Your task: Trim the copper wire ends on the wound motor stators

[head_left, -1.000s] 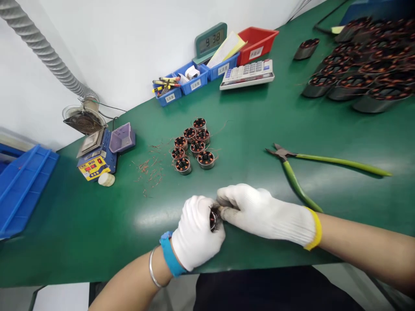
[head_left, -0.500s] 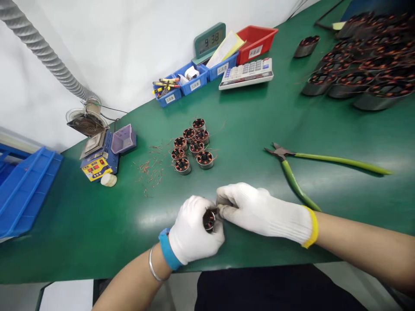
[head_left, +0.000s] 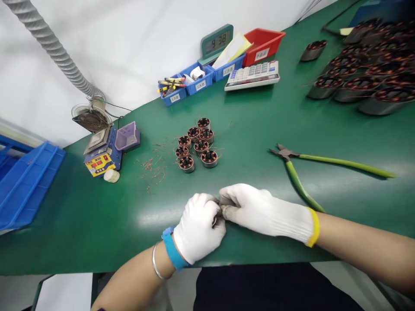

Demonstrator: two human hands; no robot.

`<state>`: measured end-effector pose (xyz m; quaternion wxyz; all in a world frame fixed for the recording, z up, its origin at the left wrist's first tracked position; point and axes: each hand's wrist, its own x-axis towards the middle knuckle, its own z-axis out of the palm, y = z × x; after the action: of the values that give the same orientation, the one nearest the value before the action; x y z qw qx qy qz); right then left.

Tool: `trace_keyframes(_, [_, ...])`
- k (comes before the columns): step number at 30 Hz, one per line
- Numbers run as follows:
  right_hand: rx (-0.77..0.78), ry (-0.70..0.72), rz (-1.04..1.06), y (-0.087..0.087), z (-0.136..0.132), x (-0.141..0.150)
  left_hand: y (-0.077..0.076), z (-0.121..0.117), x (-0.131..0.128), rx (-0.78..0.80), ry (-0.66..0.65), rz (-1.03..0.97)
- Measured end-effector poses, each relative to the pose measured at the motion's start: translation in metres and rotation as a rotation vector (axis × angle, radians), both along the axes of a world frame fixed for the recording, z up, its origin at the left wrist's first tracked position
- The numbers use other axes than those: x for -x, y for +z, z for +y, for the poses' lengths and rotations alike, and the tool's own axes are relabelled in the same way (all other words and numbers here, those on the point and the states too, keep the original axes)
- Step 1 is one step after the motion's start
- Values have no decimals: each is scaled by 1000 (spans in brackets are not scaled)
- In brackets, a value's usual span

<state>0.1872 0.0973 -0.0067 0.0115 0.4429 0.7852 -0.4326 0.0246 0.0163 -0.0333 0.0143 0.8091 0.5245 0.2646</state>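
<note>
A small wound ring (head_left: 214, 221) sits inside the left hand (head_left: 199, 229), whose gloved fingers are curled round it, so that only a sliver of rim shows; which way its axis points I cannot tell. The right hand (head_left: 259, 211) is just to the right of it, thumb and forefinger drawn together in a pinch at the edge of the left hand's grip; whether a wire is caught between those tips is hidden. The left hand, then, is the nearer, enclosing the ring, while the right meets it from the side. Half a second ago the ring's open face and copper windings showed plainly in the left glove; now the ring is turned and covered, though both hands hold almost the same place. Beyond them, on the green surface (head_left: 246, 116), stands a cluster of eight similar rings (head_left: 201, 147), with copper wire clippings (head_left: 149, 164) scattered to its left. Green-handled cutters (head_left: 286, 153) lie past the right hand, handles spread, and larger wound rings (head_left: 324, 88) crowd the far right corner.
</note>
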Motion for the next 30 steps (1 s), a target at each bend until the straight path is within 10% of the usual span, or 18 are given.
trace_keyframes(5, [8, -8, -11, 10, 4, -2, 5, 2, 9, -62, -162, -88])
trace_keyframes(10, [-37, 7, -7, 8, -9, -7, 15, 7, 9, 273, -56, -473])
trace_keyframes(14, [-541, 239, 48, -24, -36, -12, 17, 16, 1, 504, 94, -600])
trace_keyframes(17, [-886, 388, 171, -41, -45, -18, 22, 22, -1, 598, 121, -529])
trace_keyframes(25, [-1179, 406, 389, -19, -23, -35, 56, 17, 33, 774, -10, -265])
trace_keyframes(30, [-1042, 483, 188, -25, -14, -23, 57, 17, 27, 736, 50, 57])
